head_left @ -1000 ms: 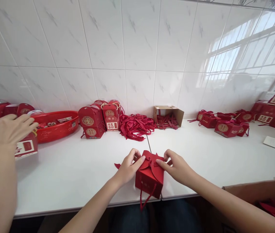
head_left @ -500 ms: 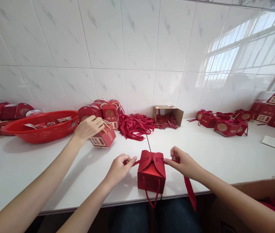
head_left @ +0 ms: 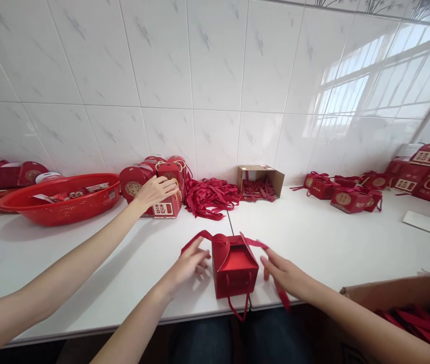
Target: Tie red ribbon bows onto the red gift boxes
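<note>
A small red gift box (head_left: 235, 268) with a cord handle stands at the front edge of the white table (head_left: 332, 242). A red ribbon (head_left: 203, 236) runs through its top flaps. My left hand (head_left: 190, 263) is just left of the box, its fingers curled loosely on the ribbon's left loop. My right hand (head_left: 283, 273) is just right of the box; the ribbon's other end passes through its fingers and hangs over the table edge.
Another person's hand (head_left: 156, 191) reaches from the left onto a red box (head_left: 166, 206) among stacked boxes. A red basket (head_left: 59, 199), a ribbon pile (head_left: 210, 194), a small carton (head_left: 262, 177) and more red boxes (head_left: 347, 194) line the wall. A cardboard box (head_left: 408, 296) sits at lower right.
My hands have pulled the ribbon through the flaps and dropped beside the box. The other person's hand carried a red box from the far left to the stack.
</note>
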The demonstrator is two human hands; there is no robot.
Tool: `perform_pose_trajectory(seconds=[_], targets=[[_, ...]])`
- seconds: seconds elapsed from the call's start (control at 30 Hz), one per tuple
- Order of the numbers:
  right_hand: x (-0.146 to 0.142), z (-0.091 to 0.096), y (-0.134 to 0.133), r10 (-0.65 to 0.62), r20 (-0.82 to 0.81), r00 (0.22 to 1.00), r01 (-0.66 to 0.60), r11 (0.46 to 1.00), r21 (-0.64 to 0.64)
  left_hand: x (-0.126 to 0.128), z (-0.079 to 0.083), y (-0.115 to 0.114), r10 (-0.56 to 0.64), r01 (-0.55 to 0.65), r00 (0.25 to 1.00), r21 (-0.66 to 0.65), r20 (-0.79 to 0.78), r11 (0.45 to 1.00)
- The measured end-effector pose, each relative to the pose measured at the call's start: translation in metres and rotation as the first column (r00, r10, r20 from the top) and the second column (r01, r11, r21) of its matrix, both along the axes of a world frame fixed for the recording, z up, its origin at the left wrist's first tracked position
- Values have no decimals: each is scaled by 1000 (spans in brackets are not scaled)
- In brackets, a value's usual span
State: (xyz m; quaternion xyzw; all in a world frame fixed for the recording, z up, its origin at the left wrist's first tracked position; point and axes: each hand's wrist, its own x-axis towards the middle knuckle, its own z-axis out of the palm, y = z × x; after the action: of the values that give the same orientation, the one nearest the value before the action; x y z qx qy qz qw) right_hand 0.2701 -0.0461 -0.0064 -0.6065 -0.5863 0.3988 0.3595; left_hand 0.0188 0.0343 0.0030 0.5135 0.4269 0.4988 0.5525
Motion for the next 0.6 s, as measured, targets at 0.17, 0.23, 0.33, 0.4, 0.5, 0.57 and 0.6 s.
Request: perform_pose_trajectory(seconds=[0.17,0.23,0.33,0.4,0.5,0.57,0.6], targets=[[18,7,14,-250,-585,771,276,960,-46,-4,19,16,-11,152,893,-278,450,949],[23,19,17,-271,-677,684,345,938,-26,-4,31,16,41,115,865,-277,501,954],[28,39,21,-243,-739,628,417,907,56,-1,50,13,35,79,848,-191,529,978],[27,52,23,-209,-751,627,444,888,123,3,61,12,-8,70,863,-105,506,992],[22,71,24,-162,-698,698,441,864,241,10,74,11,-57,31,916,73,396,997],[17,82,25,-128,-635,762,418,846,331,16,82,11,-67,5,953,206,295,978],[14,87,25,-111,-604,789,403,835,374,20,86,10,-74,5,964,263,254,965]])
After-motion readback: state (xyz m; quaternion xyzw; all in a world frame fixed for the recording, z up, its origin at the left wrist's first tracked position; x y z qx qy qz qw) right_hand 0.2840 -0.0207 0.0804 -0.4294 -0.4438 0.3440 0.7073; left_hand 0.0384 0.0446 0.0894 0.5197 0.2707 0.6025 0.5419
